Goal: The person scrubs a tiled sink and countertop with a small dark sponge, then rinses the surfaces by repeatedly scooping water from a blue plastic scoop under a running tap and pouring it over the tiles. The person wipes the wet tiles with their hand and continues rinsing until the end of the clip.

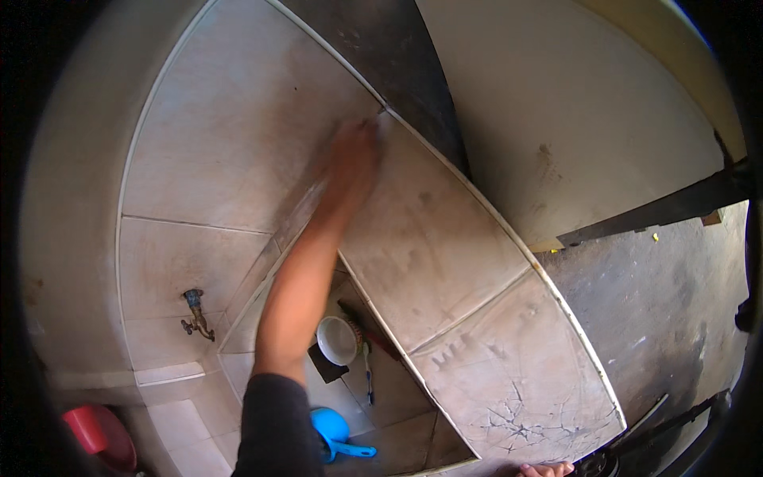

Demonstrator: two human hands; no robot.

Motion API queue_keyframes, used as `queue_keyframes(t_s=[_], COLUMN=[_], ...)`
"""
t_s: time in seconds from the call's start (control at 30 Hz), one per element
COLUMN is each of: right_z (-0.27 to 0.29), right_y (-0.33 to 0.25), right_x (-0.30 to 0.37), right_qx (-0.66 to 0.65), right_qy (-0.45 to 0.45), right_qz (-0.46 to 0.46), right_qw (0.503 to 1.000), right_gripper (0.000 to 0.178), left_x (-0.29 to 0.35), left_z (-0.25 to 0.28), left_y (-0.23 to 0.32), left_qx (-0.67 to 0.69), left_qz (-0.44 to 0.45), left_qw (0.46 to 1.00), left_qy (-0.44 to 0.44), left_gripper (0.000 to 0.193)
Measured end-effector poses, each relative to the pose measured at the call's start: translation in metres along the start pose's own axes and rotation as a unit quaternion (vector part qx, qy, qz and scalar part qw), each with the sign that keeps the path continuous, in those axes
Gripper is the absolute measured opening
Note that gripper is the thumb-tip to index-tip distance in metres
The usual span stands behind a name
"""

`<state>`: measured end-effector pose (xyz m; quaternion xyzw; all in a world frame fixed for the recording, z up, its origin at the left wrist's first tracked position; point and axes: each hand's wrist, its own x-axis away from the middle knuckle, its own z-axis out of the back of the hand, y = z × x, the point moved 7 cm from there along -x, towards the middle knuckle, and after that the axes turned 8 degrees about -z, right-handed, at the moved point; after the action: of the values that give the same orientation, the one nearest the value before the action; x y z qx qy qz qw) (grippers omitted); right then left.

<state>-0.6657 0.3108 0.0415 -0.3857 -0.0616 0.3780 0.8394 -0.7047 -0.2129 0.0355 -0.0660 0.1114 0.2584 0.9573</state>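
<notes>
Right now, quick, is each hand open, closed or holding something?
Left hand: at the tiles, too blurred to tell.
Right hand: mostly out of view, cannot tell.

Pale beige tiled ledge (pixel 445 270), flat top, dark smudges (pixel 461 350) across it, whitish edging (pixel 531 258) worn in places, starburst cracks (pixel 518 421) in the near tile (pixel 548 350), running along the right side of a sunken tiled basin (pixel 401 405)

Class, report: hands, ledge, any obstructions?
Left hand blurred, far end of tiled ledge; right hand near end, cropped. Ledge cracked near right hand. White bowl, blue dipper off ledge, in basin.
</notes>
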Motion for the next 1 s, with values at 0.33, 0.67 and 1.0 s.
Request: queue_keyframes(t_s=[0.33, 0.67, 1.0], right_z=[0.001, 0.002, 0.005], right_y=[0.005, 0.007, 0.016], right_x=[0.000, 0.000, 0.009], right_qx=[-0.027, -0.056, -0.112], right_qy=[0.027, 0.022, 0.014], right_qz=[-0.003, 0.011, -0.017], right_qw=[0.999, 0.998, 0.994], right_gripper=[0.014, 0.015, 0.020], left_x=[-0.019, -0.016, -0.015], left_z=[-0.017, -0.027, -0.028], left_y=[-0.008, -0.014, -0.020], left_qx=[0.037, -0.097, -0.075], left_qz=[0.028, -0.058, -0.054], left_qw=[0.999, 0.990, 0.995], left_qy=[0.016, -0.084, -0.039], left_gripper=[0.029, 0.027, 0.022])
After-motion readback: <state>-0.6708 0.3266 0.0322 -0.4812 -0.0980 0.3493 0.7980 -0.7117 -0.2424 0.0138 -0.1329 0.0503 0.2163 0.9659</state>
